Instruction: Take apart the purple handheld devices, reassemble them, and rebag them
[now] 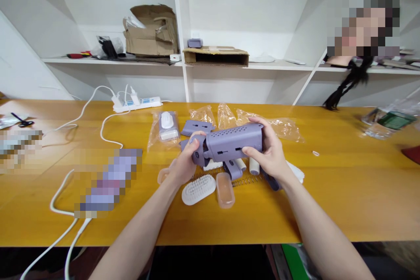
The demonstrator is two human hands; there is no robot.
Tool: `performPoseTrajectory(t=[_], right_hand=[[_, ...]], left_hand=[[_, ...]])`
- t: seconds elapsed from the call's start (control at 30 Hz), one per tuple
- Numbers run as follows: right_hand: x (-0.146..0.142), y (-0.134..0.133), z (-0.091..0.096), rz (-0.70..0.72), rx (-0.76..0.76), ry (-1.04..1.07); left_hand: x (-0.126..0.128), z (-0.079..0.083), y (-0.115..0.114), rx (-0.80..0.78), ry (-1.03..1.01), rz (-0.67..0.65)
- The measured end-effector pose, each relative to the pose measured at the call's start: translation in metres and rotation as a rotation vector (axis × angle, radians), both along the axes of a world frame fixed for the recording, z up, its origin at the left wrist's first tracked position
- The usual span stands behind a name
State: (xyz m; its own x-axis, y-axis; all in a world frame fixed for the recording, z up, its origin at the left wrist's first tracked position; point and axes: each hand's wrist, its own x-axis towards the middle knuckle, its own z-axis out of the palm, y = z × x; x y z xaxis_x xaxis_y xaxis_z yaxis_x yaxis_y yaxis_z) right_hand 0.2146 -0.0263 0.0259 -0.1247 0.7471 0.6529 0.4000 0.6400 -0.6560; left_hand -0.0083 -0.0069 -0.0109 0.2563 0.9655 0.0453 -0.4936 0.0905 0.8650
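Note:
Between my hands, a purple plastic housing with rows of small holes and slots is held above the table. My right hand grips its right end, thumb on the front face. My left hand is closed round a smaller purple end piece at the housing's left end; whether the two are joined I cannot tell. Underneath lie a white oval bristle pad, a translucent pinkish cup, a coil spring, a white cylinder and a purple part. Another slotted purple piece lies behind.
Clear plastic bags lie behind the parts, one bag holding a purple and white item. A power strip with white cables stands at the back left. A pixelated phone-like object is left; a plastic bottle is right.

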Motion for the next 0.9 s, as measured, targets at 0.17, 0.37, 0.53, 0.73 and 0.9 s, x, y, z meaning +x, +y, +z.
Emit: performPoseTrajectory(t=[0.17,0.37,0.53,0.73,0.9], right_hand=[[0.000,0.000,0.000,0.021,-0.062,0.001],[-0.003,0.001,0.005,-0.029,-0.139,0.153],[-0.006,0.001,0.006,-0.048,-0.162,0.176],[-0.010,0.000,0.005,-0.027,-0.127,0.168],[-0.013,-0.002,0.004,-0.023,-0.117,0.171]], left_hand=[[0.000,0.002,-0.001,-0.066,0.006,0.017],[0.003,0.005,-0.002,0.036,0.033,0.092],[0.008,0.002,-0.003,0.198,0.124,0.169],[0.006,-0.008,-0.006,0.403,0.291,0.354],[0.005,-0.006,-0.006,0.475,0.408,0.477]])
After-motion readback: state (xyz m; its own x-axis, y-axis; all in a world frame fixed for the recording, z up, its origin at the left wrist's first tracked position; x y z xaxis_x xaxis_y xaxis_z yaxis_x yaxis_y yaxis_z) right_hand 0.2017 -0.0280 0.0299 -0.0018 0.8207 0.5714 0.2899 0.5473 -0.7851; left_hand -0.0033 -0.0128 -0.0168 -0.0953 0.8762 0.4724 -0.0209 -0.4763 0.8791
